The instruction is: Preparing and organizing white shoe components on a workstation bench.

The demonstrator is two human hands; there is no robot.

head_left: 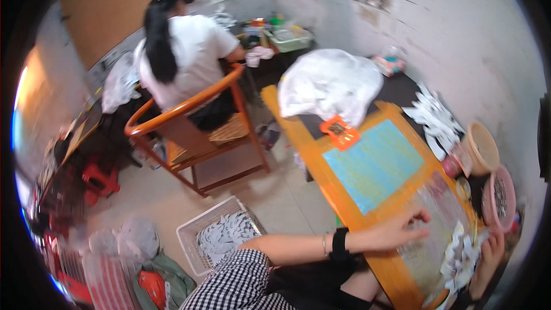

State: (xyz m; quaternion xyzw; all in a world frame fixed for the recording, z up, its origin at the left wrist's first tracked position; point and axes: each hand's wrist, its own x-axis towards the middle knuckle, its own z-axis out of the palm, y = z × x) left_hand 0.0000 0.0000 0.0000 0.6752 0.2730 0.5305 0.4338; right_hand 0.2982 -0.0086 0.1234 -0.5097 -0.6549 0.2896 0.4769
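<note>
My left hand (396,231) reaches over the near part of the work table, a black band round its wrist. Its thumb and fingers are bent but apart, with nothing visible between them. Beside it lies a bunch of white cut-out pieces (457,259) at the table's right side. My right hand (489,255) is against the right side of that bunch. Blur and the pieces hide whether its fingers grip any of them. A light blue sheet (376,163) is set in the orange-yellow tabletop (304,146), beyond my left hand. An orange tray (340,132) with small contents sits at the sheet's far edge.
White plastic bags (330,83) and more white pieces (433,116) lie farther back. A beige tub (482,148) and a pink basket (498,198) stand along the right wall. On the floor is a white basket (189,238) of pieces. Another person (189,51) sits in a wooden chair (189,117).
</note>
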